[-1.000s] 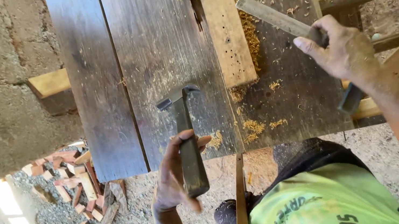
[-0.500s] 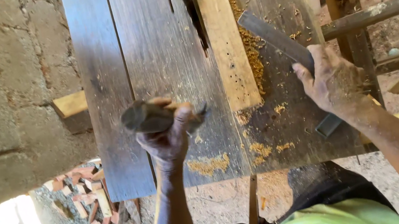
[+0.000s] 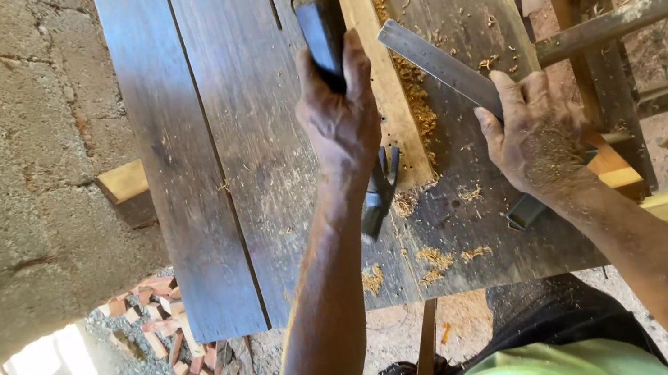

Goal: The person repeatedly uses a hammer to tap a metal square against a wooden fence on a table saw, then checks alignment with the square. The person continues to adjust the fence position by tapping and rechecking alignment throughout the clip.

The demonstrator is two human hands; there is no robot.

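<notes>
Dark plank counter (image 3: pixel 252 138) of worn boards, pale wooden strip (image 3: pixel 364 72) lying lengthwise along its middle, metal square (image 3: pixel 446 71) laid slantwise beside the strip, sawdust and wood chips (image 3: pixel 433 257) scattered near the front edge

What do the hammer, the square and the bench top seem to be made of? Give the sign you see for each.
Hammer: dark head, probably steel, claw showing below the left hand; dark handle, possibly wood.
Square: flat grey blade with a dull sheen, likely metal, under the right hand.
Bench top: dark weathered wooden planks, with visible grain and gaps, strewn with shavings.
</notes>
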